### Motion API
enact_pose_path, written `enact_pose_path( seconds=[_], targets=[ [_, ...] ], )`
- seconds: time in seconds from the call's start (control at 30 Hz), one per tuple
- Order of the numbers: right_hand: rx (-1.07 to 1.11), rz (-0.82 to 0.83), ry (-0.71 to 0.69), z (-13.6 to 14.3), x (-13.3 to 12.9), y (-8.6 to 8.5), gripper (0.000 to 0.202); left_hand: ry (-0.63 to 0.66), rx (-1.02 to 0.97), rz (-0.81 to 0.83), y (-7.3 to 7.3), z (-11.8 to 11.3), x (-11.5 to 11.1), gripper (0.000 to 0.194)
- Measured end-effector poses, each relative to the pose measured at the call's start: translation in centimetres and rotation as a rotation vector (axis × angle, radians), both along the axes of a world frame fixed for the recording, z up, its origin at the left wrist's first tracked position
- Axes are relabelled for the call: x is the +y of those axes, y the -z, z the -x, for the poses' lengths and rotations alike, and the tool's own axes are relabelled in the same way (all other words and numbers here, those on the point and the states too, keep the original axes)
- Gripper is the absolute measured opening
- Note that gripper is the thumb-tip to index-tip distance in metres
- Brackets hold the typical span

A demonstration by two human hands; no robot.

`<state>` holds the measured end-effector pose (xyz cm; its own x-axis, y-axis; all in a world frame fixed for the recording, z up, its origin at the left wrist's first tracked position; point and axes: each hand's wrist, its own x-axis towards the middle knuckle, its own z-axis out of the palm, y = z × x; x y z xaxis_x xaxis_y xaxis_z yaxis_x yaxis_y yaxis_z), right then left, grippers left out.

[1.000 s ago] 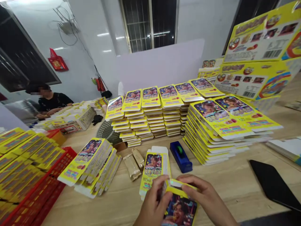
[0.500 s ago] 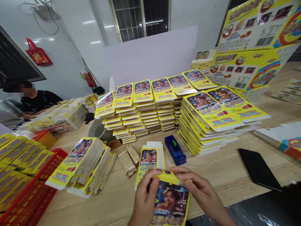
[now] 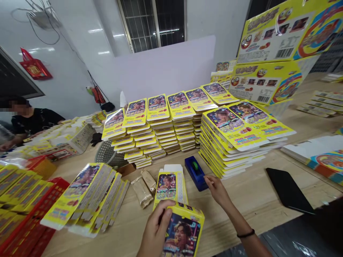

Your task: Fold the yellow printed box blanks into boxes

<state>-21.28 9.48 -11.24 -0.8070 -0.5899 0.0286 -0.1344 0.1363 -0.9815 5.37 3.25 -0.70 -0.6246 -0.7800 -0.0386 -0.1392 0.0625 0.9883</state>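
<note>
My left hand is closed on a yellow printed box near the front edge, its thumb along the box's left side. My right hand has its fingers pinched at the front end of a blue tape dispenser, which holds a green-cored roll. Whether a piece of tape is between those fingers is too small to tell. Just behind the held box lies a small pile of flat yellow cartons. Two gold-wrapped packets lie to its left.
Tall stacks of yellow cartons stand behind, with more at right. Fanned cartons and a red basket are at left. A black phone lies at right. Another person sits at far left.
My right hand has left the box and moved up to the tape dispenser. My left hand still holds the box, now slightly further left and tilted. The view has shifted a little.
</note>
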Motion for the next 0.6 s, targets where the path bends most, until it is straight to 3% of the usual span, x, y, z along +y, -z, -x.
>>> enact_pose_path(
  seconds=[0.17,0.33,0.47,0.6],
  targets=[
    [-0.195,-0.056,-0.116,0.9,-0.6,0.0,0.037,-0.001,-0.044,-0.030,1.3,-0.6,-0.4,0.035],
    [-0.349,0.065,-0.080,0.1,1.6,-0.3,0.053,-0.051,-0.082,-0.017,1.4,-0.9,-0.7,0.037],
    [-0.332,0.125,-0.010,-1.4,2.6,1.1,0.051,-0.147,-0.057,-0.056,1.1,-0.6,-0.9,0.036],
    [-0.288,0.132,0.034,-2.2,1.7,2.5,0.052,-0.099,-0.081,-0.057,0.8,-0.1,-1.1,0.036]
  ],
)
